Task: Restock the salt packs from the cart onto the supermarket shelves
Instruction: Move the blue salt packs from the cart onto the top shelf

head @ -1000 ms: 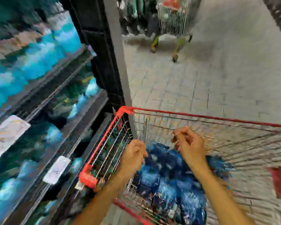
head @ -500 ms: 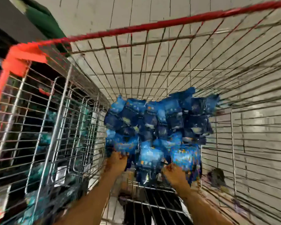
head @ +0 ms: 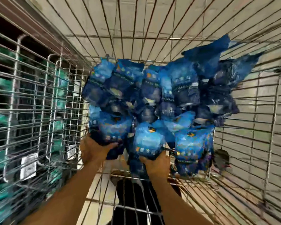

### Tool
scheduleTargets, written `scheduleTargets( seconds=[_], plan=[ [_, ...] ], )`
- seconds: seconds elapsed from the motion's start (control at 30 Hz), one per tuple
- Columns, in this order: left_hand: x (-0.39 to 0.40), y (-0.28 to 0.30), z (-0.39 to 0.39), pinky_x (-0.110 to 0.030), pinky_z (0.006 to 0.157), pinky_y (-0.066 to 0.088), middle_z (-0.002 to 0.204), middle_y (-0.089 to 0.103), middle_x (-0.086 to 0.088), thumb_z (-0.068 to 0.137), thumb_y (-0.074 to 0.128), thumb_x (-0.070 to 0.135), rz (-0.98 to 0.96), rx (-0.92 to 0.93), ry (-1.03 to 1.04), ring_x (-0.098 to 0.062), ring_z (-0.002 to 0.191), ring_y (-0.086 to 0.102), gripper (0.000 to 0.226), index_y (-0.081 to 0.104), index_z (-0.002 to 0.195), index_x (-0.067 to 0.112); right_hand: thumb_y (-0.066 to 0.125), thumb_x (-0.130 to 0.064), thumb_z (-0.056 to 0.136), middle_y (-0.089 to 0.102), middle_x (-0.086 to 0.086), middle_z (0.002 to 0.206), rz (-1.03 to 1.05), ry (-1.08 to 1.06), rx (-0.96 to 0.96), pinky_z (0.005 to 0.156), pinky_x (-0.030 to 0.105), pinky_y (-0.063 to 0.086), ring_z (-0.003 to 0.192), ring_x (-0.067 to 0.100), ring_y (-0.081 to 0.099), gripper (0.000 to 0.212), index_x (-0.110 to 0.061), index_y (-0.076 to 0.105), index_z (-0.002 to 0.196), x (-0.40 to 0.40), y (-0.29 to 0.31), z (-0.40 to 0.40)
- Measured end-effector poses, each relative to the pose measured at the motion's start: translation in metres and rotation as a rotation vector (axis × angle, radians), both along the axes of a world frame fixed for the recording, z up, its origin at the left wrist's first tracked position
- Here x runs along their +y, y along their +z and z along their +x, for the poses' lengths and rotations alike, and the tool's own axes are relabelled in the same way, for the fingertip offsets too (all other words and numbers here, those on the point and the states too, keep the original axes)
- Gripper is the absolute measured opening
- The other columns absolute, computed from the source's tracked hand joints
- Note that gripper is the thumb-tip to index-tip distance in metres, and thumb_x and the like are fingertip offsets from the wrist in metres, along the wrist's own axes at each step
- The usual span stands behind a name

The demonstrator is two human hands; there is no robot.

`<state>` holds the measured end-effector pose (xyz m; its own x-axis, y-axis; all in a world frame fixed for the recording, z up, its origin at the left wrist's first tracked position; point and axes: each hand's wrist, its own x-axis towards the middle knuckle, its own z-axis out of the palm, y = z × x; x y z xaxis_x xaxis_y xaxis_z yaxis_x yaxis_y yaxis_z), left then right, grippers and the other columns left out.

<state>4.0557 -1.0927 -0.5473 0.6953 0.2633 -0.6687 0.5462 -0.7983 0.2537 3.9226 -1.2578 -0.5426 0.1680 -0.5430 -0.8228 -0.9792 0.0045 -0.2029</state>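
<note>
I look straight down into a wire cart [head: 152, 30] with a heap of blue salt packs [head: 161, 98] piled in its middle. My left hand [head: 94, 150] is at the near left edge of the heap, its fingers curled around a blue salt pack [head: 110, 129]. My right hand [head: 154, 163] is at the near middle, gripping another blue salt pack [head: 148, 143] from below. Both forearms reach in from the bottom of the view. The picture is blurred.
Through the cart's left wire wall [head: 39, 111] I see shelves with teal packs [head: 0, 192] and white price tags [head: 28, 166]. A cart wheel [head: 221, 159] shows under the right side. Tiled floor lies beyond the mesh.
My view dropped from the aisle and shelves down into the cart and closed in on the heap. Both hands went from above the packs to its near edge and closed on packs.
</note>
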Motion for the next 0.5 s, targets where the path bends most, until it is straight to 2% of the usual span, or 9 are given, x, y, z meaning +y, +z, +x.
scheduleTargets(
  seconds=[0.07,0.13,0.2,0.23,0.3,0.33,0.37,0.43,0.5],
  plan=[
    [0.000,-0.004,0.000,-0.052,0.084,0.057,0.117,0.064,-0.020,0.046,0.099,0.035,-0.056,-0.001,0.035,-0.035,0.107,0.065,0.095,0.053,0.118,-0.005,0.092,-0.035,0.063,0.058,0.016,0.130,0.015,-0.040,-0.042,0.098,0.038,0.047,0.120,0.031,0.056,0.083,-0.004,0.056,0.131,-0.001,-0.004,0.001],
    [-0.001,-0.007,-0.001,-0.051,0.090,0.055,0.121,0.062,-0.022,0.050,0.098,0.023,-0.122,-0.009,0.094,-0.035,0.111,0.063,0.092,0.050,0.122,-0.006,0.091,-0.022,0.066,0.062,0.015,0.122,0.041,-0.120,-0.105,0.089,0.028,0.045,0.113,0.027,0.060,0.069,-0.004,0.060,0.125,0.002,-0.007,-0.001],
    [-0.005,-0.003,-0.007,-0.048,0.092,0.052,0.128,0.053,-0.024,0.052,0.097,0.026,-0.070,-0.073,0.050,-0.037,0.113,0.058,0.097,0.044,0.128,-0.002,0.087,-0.014,0.071,0.067,0.010,0.114,0.065,-0.190,-0.149,0.074,0.015,0.039,0.103,0.021,0.063,0.061,-0.005,0.058,0.124,0.008,-0.008,-0.003],
    [-0.008,0.001,-0.013,-0.047,0.085,0.053,0.129,0.048,-0.025,0.052,0.097,0.033,-0.002,-0.109,0.001,-0.037,0.107,0.056,0.099,0.041,0.129,0.004,0.086,-0.011,0.073,0.066,0.006,0.109,0.076,-0.222,-0.174,0.069,0.012,0.038,0.100,0.019,0.062,0.061,-0.007,0.056,0.126,0.011,-0.009,-0.004],
    [-0.017,0.010,-0.023,-0.041,0.069,0.051,0.127,0.041,-0.020,0.052,0.094,0.044,0.110,-0.156,-0.086,-0.032,0.090,0.054,0.098,0.038,0.126,0.016,0.086,-0.007,0.072,0.065,0.001,0.106,0.119,-0.310,-0.229,0.066,0.014,0.045,0.099,0.020,0.063,0.066,-0.011,0.052,0.128,0.011,-0.012,-0.008],
    [-0.020,0.012,-0.026,-0.038,0.065,0.048,0.126,0.041,-0.018,0.051,0.094,0.046,0.140,-0.167,-0.110,-0.032,0.088,0.054,0.098,0.038,0.126,0.018,0.086,-0.007,0.071,0.067,0.001,0.107,0.144,-0.343,-0.241,0.070,0.020,0.050,0.099,0.022,0.065,0.066,-0.012,0.052,0.127,0.010,-0.014,-0.009],
    [-0.023,0.011,-0.028,-0.037,0.065,0.048,0.127,0.042,-0.018,0.052,0.094,0.046,0.148,-0.154,-0.101,-0.034,0.091,0.056,0.099,0.038,0.128,0.016,0.087,-0.007,0.070,0.070,0.003,0.108,0.165,-0.350,-0.242,0.076,0.028,0.054,0.099,0.024,0.067,0.063,-0.012,0.056,0.124,0.008,-0.017,-0.011],
    [-0.027,0.008,-0.026,-0.044,0.072,0.055,0.133,0.043,-0.019,0.055,0.094,0.041,0.092,-0.097,-0.002,-0.039,0.102,0.059,0.102,0.036,0.132,0.010,0.088,-0.010,0.068,0.074,0.005,0.104,0.194,-0.322,-0.235,0.082,0.038,0.057,0.096,0.025,0.070,0.053,-0.012,0.065,0.116,0.003,-0.021,-0.014],
    [-0.027,0.004,-0.027,-0.050,0.079,0.056,0.138,0.041,-0.021,0.058,0.093,0.038,0.049,-0.069,0.055,-0.040,0.105,0.059,0.104,0.033,0.135,0.006,0.089,-0.013,0.067,0.075,0.005,0.100,0.204,-0.303,-0.237,0.078,0.035,0.058,0.091,0.023,0.071,0.049,-0.011,0.069,0.111,0.000,-0.022,-0.017]
  ],
)
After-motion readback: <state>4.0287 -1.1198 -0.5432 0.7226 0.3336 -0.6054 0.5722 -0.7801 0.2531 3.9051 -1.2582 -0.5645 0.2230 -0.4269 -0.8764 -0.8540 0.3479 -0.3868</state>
